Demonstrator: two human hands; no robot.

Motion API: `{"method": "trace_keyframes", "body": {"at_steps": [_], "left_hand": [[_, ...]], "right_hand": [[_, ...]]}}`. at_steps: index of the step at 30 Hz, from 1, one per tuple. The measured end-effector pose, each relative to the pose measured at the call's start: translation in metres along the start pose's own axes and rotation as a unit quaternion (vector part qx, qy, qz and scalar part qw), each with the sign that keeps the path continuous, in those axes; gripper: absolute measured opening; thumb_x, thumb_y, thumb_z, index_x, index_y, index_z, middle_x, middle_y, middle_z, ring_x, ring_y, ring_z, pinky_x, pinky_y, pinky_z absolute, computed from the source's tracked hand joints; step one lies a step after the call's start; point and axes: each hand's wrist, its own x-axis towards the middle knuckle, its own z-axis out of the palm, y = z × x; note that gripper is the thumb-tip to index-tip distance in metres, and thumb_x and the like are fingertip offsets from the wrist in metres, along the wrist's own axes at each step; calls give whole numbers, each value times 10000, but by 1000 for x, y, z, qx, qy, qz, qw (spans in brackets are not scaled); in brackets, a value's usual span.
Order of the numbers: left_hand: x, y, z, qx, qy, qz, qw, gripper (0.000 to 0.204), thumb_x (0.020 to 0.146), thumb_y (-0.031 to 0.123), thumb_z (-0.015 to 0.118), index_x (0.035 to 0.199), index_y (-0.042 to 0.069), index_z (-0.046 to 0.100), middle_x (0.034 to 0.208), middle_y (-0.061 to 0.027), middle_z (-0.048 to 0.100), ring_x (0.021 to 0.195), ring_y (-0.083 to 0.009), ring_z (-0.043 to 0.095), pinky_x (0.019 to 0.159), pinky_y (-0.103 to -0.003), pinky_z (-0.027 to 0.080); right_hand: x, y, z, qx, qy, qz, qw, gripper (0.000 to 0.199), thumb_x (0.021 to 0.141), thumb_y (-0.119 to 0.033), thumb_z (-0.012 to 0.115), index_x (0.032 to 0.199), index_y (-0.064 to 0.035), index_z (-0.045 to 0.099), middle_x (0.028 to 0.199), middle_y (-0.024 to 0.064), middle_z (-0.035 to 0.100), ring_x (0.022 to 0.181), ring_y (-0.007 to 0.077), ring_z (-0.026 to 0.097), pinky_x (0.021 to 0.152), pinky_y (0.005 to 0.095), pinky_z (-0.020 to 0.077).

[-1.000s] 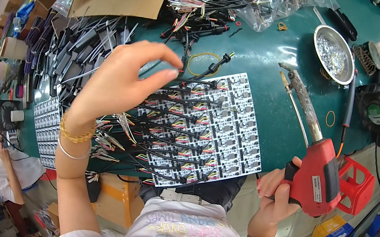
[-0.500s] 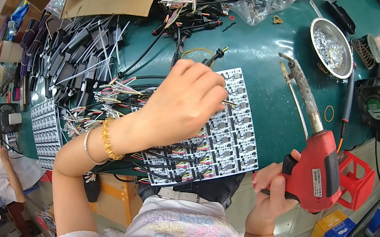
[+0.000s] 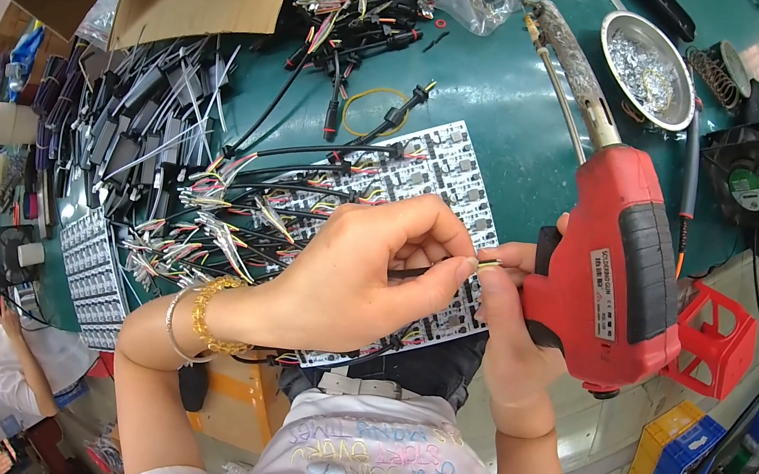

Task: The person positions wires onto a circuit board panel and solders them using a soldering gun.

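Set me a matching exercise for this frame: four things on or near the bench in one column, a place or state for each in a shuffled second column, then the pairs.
Things:
1. red soldering gun
2. metal bowl
3. black fan
4. yellow rubber band

Places or states:
A. lying flat on the green bench top, above the white circuit panel
B. gripped in the right hand
C. standing at the bench's right edge
D. holding silvery scraps, at the far side of the bench

Pairs: 1-B, 2-D, 3-C, 4-A

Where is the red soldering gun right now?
In the head view, the red soldering gun is right of centre, gripped by the right hand, just right of the circuit board panel.
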Motion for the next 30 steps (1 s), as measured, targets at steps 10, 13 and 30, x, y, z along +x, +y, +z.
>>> {"method": "trace_keyframes", "body": {"at_steps": [10,13,30], "left_hand": [[-1,-12,6,-17,29,31,999,95,885,20,580,943,-27,522,814,-57,592,710,-77,581,616,-215,476],[-4,-12,9,138,84,121,979,132,831,11,626,909,-20,524,765,-88,592,646,-107,594,561,-236,480],[-1,5,-15,406,167,225,870,143,735,0,633,828,6,525,819,-136,512,651,-318,543,573,-392,449]], "right_hand": [[0,3,1,13,-20,-2,1000,108,884,-17,598,988,6,579,866,45,617,713,91,586,595,224,448],[-1,4,3,6,-12,4,1000,112,882,-22,603,988,5,580,858,42,613,701,88,575,601,227,448],[-17,-2,-7,44,-9,105,994,93,846,-110,637,859,-18,632,775,14,592,633,97,521,583,237,417]]}}
